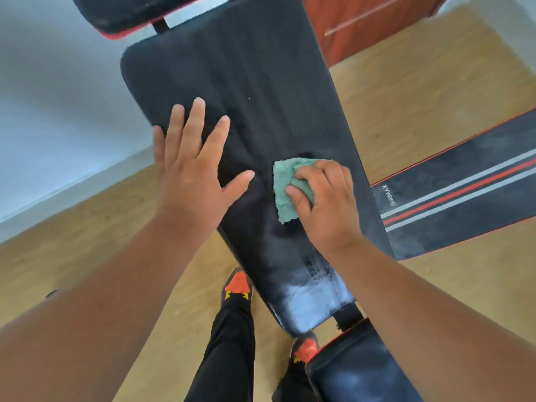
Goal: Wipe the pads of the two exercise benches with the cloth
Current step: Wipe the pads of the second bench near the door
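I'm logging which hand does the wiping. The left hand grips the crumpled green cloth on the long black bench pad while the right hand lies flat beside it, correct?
Not quite: the hands are swapped. In the head view the right hand grips the crumpled green cloth on the long black bench pad, while the left hand lies flat beside it, fingers spread.

I see a fuzzy green terry cloth [285, 188] on a matt black vinyl-looking bench pad [255, 91], glossy where light catches its near end. The floor [420, 111] looks like smooth pale wood.
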